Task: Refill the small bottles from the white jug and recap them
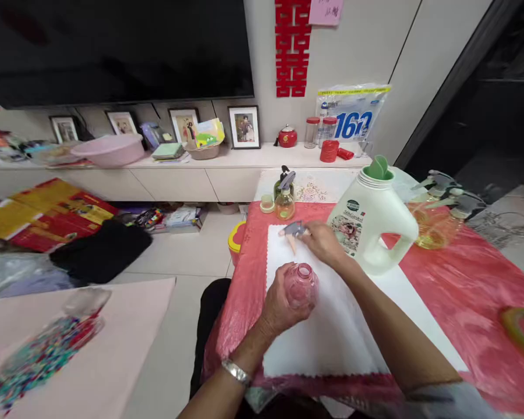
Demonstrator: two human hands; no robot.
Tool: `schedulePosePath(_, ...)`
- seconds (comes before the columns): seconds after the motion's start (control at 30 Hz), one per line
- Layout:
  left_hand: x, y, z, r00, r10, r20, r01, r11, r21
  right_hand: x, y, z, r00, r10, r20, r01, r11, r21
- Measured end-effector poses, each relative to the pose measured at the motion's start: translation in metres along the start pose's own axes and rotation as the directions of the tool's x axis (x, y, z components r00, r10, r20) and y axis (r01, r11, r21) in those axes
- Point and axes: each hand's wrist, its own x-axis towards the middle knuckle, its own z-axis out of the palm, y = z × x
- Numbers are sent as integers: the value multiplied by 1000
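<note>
My left hand (282, 305) is wrapped round a small clear pink bottle (302, 283) with an open neck, held upright over a white cloth (332, 331). My right hand (325, 241) reaches forward and pinches a grey spray-trigger head (293, 230) lying at the cloth's far edge. A big white detergent jug (373, 224) with a green open cap stands just right of that hand. A small yellowish spray bottle (284, 201) and a round cap (267, 203) stand beyond.
The table carries a pink plastic cover (471, 291). At the right are yellow spray bottles (436, 218) and a green tape ring (521, 329). A low shelf (244, 158) with photo frames, jars and a pink basin runs along the wall. Beads lie at the lower left.
</note>
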Motion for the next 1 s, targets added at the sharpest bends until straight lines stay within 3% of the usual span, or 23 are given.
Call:
schedulePosePath(0.2, 0, 4, 3, 1000, 9, -7, -9, 1000, -26, -16, -59, -36, 988, -118, -103, 136, 973, 184)
schedulePosePath(0.33, 1, 8, 2, 999, -12, -34, 12, 1000, 15, -39, -103, -32, 959, -210, -192, 279, 833, 477)
schedulePosePath(0.43, 1, 9, 3, 999, -11, -42, 12, 1000, 20, -50, -113, -21, 950, -255, -178, 311, 789, 530)
schedulePosePath(0.53, 1, 10, 3, 999, -5, -32, 5, 1000, 8, -55, -100, -9, 961, -247, -121, 273, 803, 530)
schedulePosePath(0.7, 2, 15, 1, 1000, -25, -15, 25, 1000, 9, -68, -61, 2, 992, -123, 6, 104, 863, 495)
schedulePosePath(1.0, 2, 14, 1, 1000, -11, -11, 11, 1000, -2, -96, -9, -6, 979, 38, 200, -97, 952, 291)
